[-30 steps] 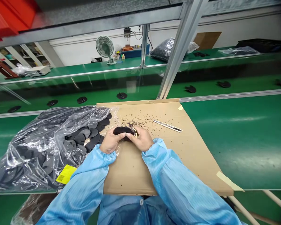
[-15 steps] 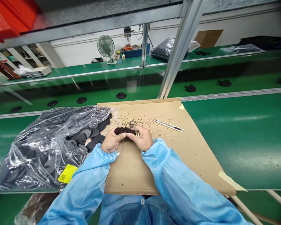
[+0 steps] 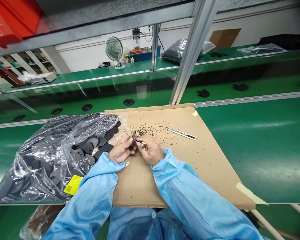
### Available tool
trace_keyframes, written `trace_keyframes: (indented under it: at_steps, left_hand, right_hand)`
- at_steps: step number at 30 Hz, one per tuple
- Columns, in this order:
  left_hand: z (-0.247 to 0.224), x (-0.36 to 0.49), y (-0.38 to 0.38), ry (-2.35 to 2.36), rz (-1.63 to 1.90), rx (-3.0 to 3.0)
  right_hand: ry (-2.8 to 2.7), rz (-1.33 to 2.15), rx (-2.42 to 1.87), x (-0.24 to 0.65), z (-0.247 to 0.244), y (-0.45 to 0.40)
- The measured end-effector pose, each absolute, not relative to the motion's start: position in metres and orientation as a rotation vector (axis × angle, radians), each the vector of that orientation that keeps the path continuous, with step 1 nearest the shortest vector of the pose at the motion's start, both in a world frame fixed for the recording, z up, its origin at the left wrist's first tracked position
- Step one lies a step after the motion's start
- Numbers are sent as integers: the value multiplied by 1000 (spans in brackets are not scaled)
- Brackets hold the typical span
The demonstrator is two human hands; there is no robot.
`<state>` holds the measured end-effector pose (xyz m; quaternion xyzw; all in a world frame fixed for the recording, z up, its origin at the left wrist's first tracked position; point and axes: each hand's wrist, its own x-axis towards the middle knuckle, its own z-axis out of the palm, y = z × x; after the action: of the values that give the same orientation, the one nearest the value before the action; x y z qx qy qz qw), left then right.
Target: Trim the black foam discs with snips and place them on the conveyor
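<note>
My left hand pinches a thin black disc, which is turned nearly edge-on above the cardboard sheet. Closed around a small shiny metal tool, my right hand meets the disc's right side. The tool's kind cannot be made out, since the fingers cover most of it. Many tiny black bits lie scattered on the cardboard just beyond both hands. To their right lies a slim cutter knife.
A large clear plastic bag of black discs lies open at the left, some discs spilling toward the cardboard. Behind, several black pieces sit along a green belt. A slanted metal post rises behind the cardboard. A red bin hangs upper left.
The black piece was held flat and bent between both hands. Now my left hand alone holds it edge-on, and the right fingers have shifted to the metal tool at its side.
</note>
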<state>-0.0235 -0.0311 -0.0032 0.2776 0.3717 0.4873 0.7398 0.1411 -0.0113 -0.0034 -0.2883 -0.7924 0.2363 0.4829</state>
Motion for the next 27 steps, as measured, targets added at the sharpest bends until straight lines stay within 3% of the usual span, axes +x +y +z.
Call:
trace_keyframes:
  at_steps: [7, 12, 18, 27]
  left_hand:
    - [-4, -21, -30, 834, 1070, 643]
    - [-2, -21, -25, 931, 1325, 603]
    - [-4, -22, -23, 969, 1379, 572]
    - [-4, -20, -25, 942, 1335, 658]
  right_hand:
    - [-1990, 538, -750, 140, -2, -12]
    - [-1789, 601, -1117, 137, -3, -11]
    - [-2163, 350, -1233, 144, -4, -5]
    - [-2369, 315, -1332, 142, 2, -9]
